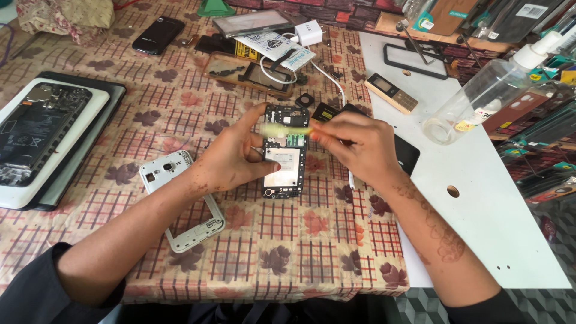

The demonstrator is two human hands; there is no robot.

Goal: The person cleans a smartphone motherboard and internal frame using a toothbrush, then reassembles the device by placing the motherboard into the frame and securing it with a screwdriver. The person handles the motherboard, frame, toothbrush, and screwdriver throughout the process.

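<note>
Two hands: left hand (237,153) steadies opened phone (283,150) upright for access; right hand (360,144) pinches yellow-green tool (287,129) over it; white back frame (180,201) left.

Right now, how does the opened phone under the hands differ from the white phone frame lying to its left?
The opened phone is dark and filled with parts, including a pale panel; the white phone frame is an empty shell with the cloth showing through. The left hand steadies the opened phone while the right hand holds a yellow-green tool over it; the frame lies untouched. Both rest flat on the checked tablecloth.
</note>
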